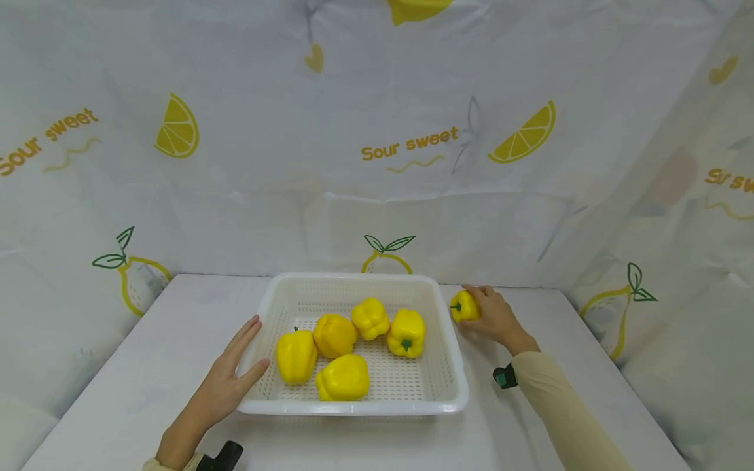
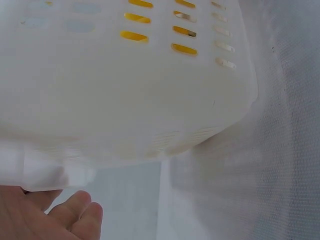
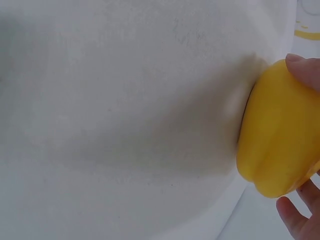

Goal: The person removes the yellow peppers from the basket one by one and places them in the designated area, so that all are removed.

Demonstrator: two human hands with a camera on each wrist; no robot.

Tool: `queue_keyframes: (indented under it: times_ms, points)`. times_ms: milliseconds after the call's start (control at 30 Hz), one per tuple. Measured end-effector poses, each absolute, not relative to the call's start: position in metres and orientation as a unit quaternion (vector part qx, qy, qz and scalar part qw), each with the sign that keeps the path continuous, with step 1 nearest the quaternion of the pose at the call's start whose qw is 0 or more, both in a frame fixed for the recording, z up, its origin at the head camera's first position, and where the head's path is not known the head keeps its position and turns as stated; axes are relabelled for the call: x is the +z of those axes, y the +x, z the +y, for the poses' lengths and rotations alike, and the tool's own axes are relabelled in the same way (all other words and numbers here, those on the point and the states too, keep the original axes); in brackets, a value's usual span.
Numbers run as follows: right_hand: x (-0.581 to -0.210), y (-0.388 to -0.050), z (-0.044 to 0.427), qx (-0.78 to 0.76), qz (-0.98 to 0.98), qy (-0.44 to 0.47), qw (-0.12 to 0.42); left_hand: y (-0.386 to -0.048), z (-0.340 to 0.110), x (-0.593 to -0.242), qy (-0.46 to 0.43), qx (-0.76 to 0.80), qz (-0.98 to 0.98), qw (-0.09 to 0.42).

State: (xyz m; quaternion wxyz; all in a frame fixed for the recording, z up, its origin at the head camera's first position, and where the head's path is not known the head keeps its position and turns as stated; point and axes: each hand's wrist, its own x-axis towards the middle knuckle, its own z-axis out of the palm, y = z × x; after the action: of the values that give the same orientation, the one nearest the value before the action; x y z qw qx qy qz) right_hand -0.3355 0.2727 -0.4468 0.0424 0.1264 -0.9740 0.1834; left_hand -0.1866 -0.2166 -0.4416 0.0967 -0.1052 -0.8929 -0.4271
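Note:
A white plastic basket (image 1: 353,409) with slotted walls stands on the table, holding several yellow bell peppers (image 1: 343,378). My left hand (image 1: 220,386) is at its left rim, fingers extended along the side and thumb over the edge. From the left wrist view, the basket's outer wall (image 2: 125,95) fills much of the picture, with fingers (image 2: 75,212) by the rim at the lower left. Just right of the basket, my right hand (image 1: 496,318) grips another yellow bell pepper (image 1: 464,306), its green stem facing left. That pepper (image 3: 280,130) appears large in the right wrist view, between thumb and fingers.
The white table (image 1: 436,445) extends around the basket on both sides and in front. Behind it hangs a white cloth (image 1: 265,216) printed with lemons and lettering, and more cloth closes off both sides. Each wrist carries a dark camera mount (image 1: 505,377).

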Motion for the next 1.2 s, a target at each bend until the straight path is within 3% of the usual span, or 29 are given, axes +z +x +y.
queue_keyframes:
  times_ms: [533,1200]
  points:
    - [-0.439,-0.336,0.275,0.159,-0.98,0.121,0.015,-0.186,-0.217,-0.441,-0.106,-0.424,-0.894,0.098]
    - [-0.43,-0.328,0.271,0.201,-0.97,0.131,0.035,-0.187,-0.216,-0.44,-0.105,-0.419,-0.897,0.096]
